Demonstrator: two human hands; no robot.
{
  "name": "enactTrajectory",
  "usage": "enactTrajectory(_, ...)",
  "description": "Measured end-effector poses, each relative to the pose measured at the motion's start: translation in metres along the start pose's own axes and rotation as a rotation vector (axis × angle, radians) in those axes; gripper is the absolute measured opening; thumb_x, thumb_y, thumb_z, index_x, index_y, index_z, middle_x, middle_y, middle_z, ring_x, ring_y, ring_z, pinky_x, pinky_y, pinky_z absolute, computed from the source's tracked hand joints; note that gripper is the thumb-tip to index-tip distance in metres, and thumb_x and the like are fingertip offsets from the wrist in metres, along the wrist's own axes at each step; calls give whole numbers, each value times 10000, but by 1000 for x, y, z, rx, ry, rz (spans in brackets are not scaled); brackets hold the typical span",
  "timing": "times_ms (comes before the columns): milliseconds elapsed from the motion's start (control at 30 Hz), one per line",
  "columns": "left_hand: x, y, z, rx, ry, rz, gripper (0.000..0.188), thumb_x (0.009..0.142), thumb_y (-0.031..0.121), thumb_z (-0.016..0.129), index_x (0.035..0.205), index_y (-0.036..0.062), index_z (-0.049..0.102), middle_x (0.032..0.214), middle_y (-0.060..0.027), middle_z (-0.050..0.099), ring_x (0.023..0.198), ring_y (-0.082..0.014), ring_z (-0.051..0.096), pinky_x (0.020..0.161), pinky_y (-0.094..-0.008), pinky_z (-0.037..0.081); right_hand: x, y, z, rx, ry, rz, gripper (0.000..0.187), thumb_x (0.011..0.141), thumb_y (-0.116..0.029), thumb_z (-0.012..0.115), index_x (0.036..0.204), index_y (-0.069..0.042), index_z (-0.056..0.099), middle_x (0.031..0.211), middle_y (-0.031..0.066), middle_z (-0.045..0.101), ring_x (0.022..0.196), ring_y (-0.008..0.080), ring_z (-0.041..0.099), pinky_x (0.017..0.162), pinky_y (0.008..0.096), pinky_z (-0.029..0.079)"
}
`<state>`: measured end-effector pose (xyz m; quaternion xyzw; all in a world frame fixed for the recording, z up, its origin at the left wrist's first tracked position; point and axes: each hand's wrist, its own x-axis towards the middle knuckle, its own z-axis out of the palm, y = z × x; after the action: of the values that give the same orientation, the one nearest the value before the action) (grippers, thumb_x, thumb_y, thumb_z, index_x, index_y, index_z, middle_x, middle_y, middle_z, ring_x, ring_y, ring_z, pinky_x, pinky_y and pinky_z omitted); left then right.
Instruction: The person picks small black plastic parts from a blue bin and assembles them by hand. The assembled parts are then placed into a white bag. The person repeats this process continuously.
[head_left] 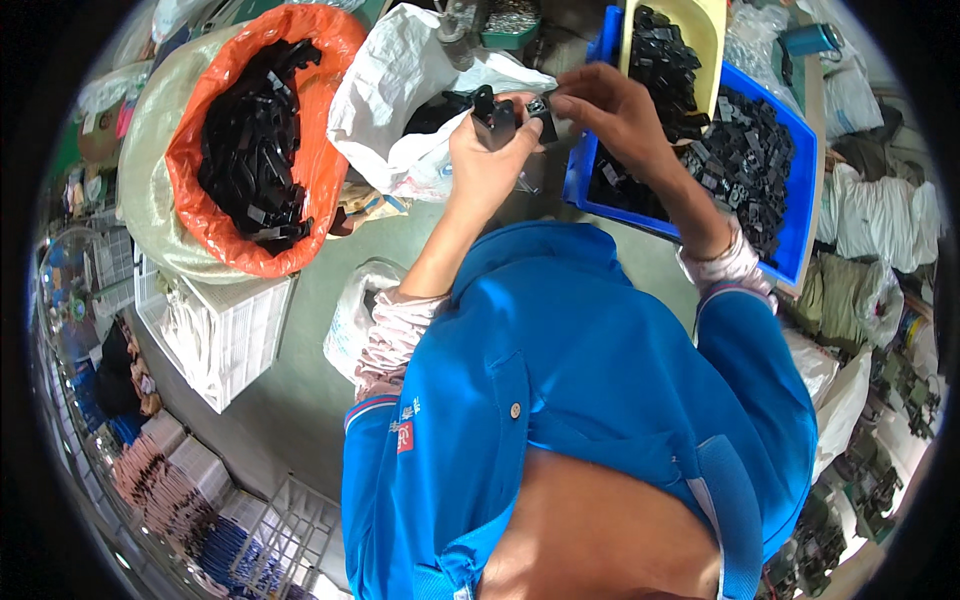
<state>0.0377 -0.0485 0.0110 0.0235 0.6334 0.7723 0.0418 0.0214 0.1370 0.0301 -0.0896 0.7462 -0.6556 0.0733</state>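
My left hand (487,160) is closed around a black plastic part (501,124) with a flat tab standing up between thumb and fingers. At its right end, by my fingertips, a small piece with a shiny metal detail (537,105) shows. My right hand (622,112) is just to the right of it, fingers bent and apart from the thumb; no part can be made out in them. Both hands are above the gap between a white sack (385,95) and a blue bin (700,225). Black parts (437,112) lie in the sack's mouth, partly behind my left hand.
An orange bag (325,130) of long black parts stands at the left on a white crate (240,345). Small black parts (745,165) fill the blue bin, and a cream tray (712,40) with more rests on it. A green tray (512,38) holds small metal pieces.
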Motion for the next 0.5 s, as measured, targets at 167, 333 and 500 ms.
enactTrajectory(167, 5, -8, -15, -5, 34, 30, 192, 859, 30, 694, 1037, -30, 652, 928, -61, 679, 768, -113, 648, 683, -254, 543, -19, 27, 35, 528, 84, 246, 326, 934, -126, 642, 1208, 37, 578, 1047, 136, 667, 918, 218, 688, 774, 315, 571)
enactTrajectory(333, 18, -9, -37, 380, -21, 250, 173, 859, 89, 726, 966, -38, 675, 912, -60, 702, 813, -105, 646, 743, -249, 522, -12, 36, 28, 619, 166, 237, 265, 900, -96, 672, 1128, 35, 650, 1007, 123, 687, 831, 183, 673, 786, 298, 544)
enactTrajectory(500, 22, -9, -35, 235, -46, -48, 92, 846, 67, 721, 884, -12, 695, 794, -53, 680, 701, -81, 620, 647, -241, 499, -9, 40, 24, 283, 155, 21, 270, 904, -98, 671, 1141, 30, 653, 967, 94, 693, 849, 152, 658, 802, 275, 524)
